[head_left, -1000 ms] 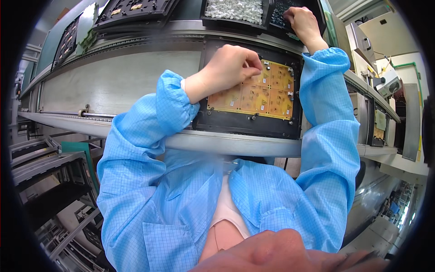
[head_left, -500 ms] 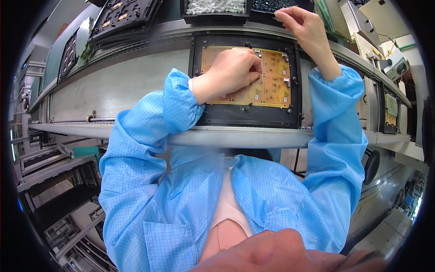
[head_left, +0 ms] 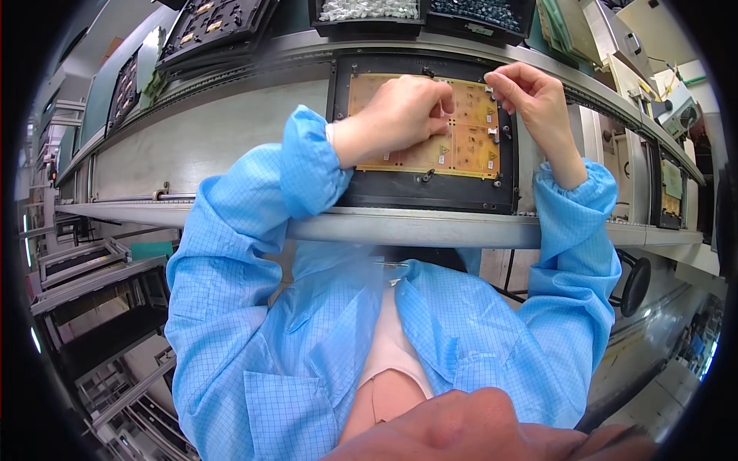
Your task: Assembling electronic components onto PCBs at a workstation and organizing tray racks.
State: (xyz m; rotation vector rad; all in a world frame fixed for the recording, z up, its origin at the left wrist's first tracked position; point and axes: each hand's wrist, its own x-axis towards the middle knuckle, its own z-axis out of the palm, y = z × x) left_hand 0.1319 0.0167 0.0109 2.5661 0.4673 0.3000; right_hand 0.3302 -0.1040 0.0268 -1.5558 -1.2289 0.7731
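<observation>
A yellow-brown circuit board panel (head_left: 470, 160) lies in a black carrier frame (head_left: 384, 196) on a metal conveyor. Small white connectors (head_left: 493, 135) stand along the panel's right side. My left hand (head_left: 400, 111) is over the panel's middle, fingers curled and thumb close to the forefinger. Whatever it may hold is hidden. Above the panel's upper right corner is my right hand (head_left: 532, 94), thumb and forefinger pinched together. Anything between those fingertips is too small to make out.
Behind the carrier stand a black bin of white parts (head_left: 369, 11) and a black bin of dark blue parts (head_left: 480, 11). Stacked black trays (head_left: 215, 31) sit at the far left, green sheets (head_left: 567, 31) at the far right. A metal rail (head_left: 415, 229) runs along the front.
My right hand has come from the dark blue parts bin toward the panel's upper right corner. My left hand has stayed over the panel. The whole view has shifted slightly.
</observation>
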